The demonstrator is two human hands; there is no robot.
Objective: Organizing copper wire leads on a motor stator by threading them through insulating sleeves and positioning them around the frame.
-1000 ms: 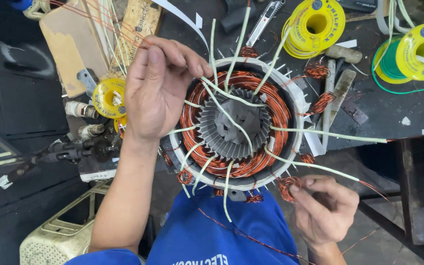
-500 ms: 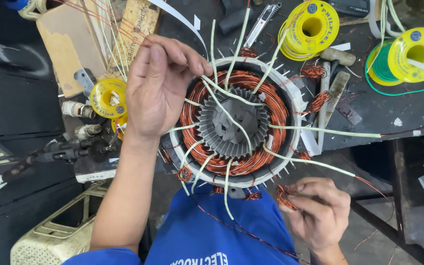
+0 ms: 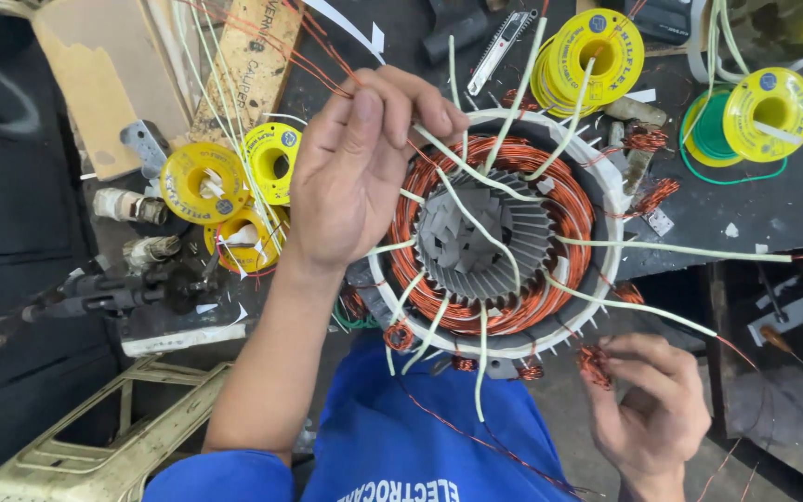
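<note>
Head view: the stator (image 3: 513, 232) sits centre frame against the person's blue shirt (image 3: 420, 446), propped where both hands reach its copper windings. The left hand (image 3: 360, 167), upper centre, lies on the stator's left rim, fingers curled, pinching a thin copper wire (image 3: 313, 70) that runs to the upper left, keeping it taut. The right hand (image 3: 652, 409), lower right, pinches a small coil end (image 3: 595, 361) at the bottom rim. Yellow spools (image 3: 225, 191) lie left, within reach.
</note>
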